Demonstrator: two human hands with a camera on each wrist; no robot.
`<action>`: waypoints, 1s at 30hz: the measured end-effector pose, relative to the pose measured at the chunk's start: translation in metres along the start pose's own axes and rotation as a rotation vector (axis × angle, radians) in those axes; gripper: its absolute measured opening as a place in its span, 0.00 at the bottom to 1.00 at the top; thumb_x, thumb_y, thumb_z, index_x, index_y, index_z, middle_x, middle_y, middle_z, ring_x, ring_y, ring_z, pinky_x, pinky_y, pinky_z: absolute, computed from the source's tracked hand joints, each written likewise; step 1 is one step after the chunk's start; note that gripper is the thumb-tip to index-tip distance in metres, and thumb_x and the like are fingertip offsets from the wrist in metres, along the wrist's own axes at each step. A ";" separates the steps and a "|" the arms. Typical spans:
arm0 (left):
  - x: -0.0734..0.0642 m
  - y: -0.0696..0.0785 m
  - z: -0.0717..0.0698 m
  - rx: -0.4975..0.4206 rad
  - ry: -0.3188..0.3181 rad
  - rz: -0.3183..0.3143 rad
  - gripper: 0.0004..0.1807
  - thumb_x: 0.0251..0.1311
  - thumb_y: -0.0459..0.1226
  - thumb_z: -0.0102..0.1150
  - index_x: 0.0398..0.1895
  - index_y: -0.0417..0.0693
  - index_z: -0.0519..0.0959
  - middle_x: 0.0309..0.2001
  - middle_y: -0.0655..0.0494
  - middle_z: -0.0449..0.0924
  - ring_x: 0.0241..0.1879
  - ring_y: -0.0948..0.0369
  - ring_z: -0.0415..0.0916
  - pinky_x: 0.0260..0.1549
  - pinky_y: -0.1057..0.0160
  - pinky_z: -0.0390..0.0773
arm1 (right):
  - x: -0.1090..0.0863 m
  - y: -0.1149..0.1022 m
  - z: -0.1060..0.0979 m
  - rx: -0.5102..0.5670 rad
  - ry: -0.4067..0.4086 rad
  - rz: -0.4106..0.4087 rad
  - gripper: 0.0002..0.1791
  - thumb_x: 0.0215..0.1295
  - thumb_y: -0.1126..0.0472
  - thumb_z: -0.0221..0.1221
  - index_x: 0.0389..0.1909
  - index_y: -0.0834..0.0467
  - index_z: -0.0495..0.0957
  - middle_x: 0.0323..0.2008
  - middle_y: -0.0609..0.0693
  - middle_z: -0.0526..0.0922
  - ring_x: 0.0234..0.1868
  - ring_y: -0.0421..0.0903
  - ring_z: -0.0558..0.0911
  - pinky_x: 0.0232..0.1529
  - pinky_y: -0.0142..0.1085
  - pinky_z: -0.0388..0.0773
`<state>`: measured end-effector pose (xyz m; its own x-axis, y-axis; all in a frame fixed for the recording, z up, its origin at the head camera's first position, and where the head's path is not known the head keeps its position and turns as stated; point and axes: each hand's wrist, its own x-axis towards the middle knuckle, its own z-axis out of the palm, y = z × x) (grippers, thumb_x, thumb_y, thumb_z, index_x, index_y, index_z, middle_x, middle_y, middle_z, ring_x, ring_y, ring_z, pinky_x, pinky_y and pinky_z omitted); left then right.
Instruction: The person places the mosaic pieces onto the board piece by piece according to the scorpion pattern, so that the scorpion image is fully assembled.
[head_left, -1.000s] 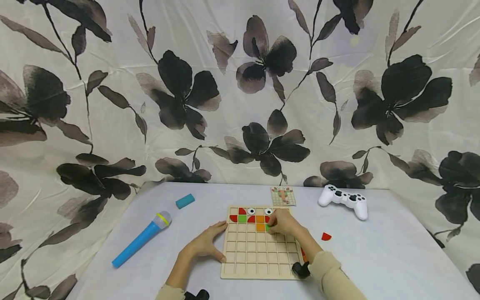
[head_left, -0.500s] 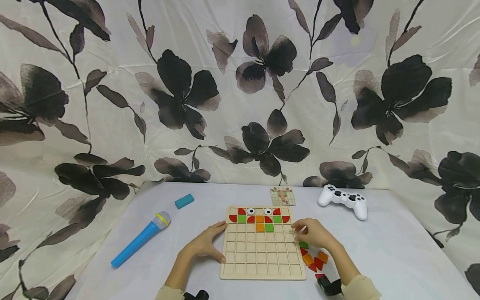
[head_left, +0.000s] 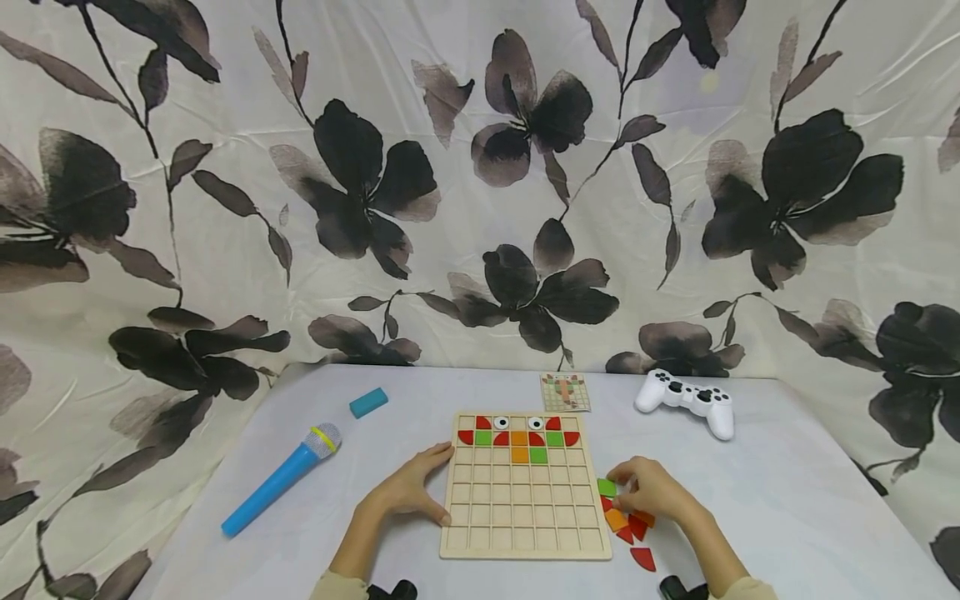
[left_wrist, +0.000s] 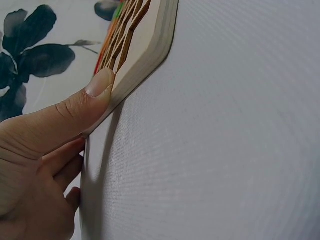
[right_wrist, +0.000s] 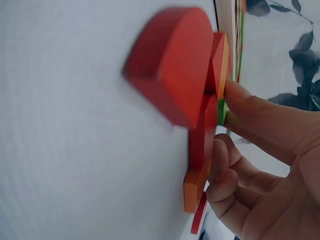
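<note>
A wooden grid board [head_left: 525,517] lies on the table, its top rows partly filled with red, green and orange pieces and two eye pieces. Along its left edge rests my left hand [head_left: 411,486], thumb [left_wrist: 95,92] on the rim near a corner. My right hand [head_left: 654,490] is over loose pieces beside the board's right edge, thumb and index finger apart. Close to the fingertips are a green square piece [head_left: 607,487] and an orange square piece [head_left: 616,520]. A red quarter-round piece [right_wrist: 185,70] lies nearest the right wrist camera; the hand partly hides several others.
Behind the board is a small pattern card [head_left: 566,392]. A white game controller [head_left: 686,400] sits at the back right. To the left lie a blue toy microphone [head_left: 281,479] and a teal block [head_left: 369,402]. A floral cloth [head_left: 525,167] hangs behind the table.
My right hand has left the board and moved right and toward me, onto the loose pieces. Green and red pieces it earlier covered now show at the second row's right end. The left hand stays.
</note>
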<state>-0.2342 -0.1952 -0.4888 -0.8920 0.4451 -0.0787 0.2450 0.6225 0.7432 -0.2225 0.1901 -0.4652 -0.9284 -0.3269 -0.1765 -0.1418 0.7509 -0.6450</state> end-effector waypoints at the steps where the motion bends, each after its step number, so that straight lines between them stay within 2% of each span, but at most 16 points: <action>1: 0.000 0.000 0.000 0.001 0.000 -0.002 0.59 0.25 0.40 0.80 0.67 0.34 0.61 0.70 0.38 0.55 0.69 0.38 0.48 0.64 0.37 0.51 | 0.000 0.000 0.001 -0.002 -0.002 -0.005 0.16 0.49 0.66 0.68 0.40 0.65 0.82 0.32 0.50 0.78 0.29 0.44 0.71 0.29 0.33 0.74; 11: 0.000 -0.001 0.002 0.003 0.003 -0.009 0.59 0.25 0.40 0.80 0.67 0.35 0.61 0.70 0.39 0.55 0.69 0.38 0.48 0.65 0.37 0.51 | -0.002 0.000 0.003 0.041 0.023 -0.059 0.11 0.49 0.67 0.68 0.30 0.62 0.75 0.25 0.48 0.75 0.27 0.44 0.73 0.27 0.32 0.73; 18: 0.000 0.000 0.001 -0.006 -0.007 0.007 0.58 0.26 0.40 0.80 0.67 0.33 0.61 0.70 0.37 0.55 0.69 0.38 0.48 0.65 0.37 0.51 | 0.005 -0.005 -0.004 0.037 0.070 -0.120 0.05 0.54 0.71 0.62 0.29 0.62 0.76 0.24 0.47 0.75 0.24 0.43 0.72 0.23 0.30 0.72; 24: -0.001 -0.001 0.000 0.003 -0.005 0.006 0.58 0.26 0.39 0.80 0.67 0.33 0.60 0.70 0.37 0.55 0.69 0.38 0.48 0.65 0.37 0.51 | 0.028 -0.030 -0.005 0.033 0.143 -0.237 0.04 0.58 0.72 0.58 0.34 0.65 0.78 0.28 0.51 0.80 0.24 0.41 0.75 0.24 0.29 0.75; 30: -0.001 0.002 0.000 -0.005 -0.006 -0.010 0.58 0.26 0.39 0.80 0.67 0.34 0.61 0.70 0.38 0.54 0.69 0.38 0.47 0.65 0.37 0.51 | 0.059 -0.054 0.014 0.051 0.152 -0.355 0.06 0.59 0.73 0.57 0.37 0.66 0.79 0.30 0.53 0.81 0.24 0.44 0.79 0.25 0.28 0.76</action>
<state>-0.2327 -0.1942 -0.4869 -0.8922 0.4425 -0.0899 0.2342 0.6237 0.7457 -0.2648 0.1221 -0.4517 -0.8652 -0.4703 0.1740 -0.4502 0.5755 -0.6827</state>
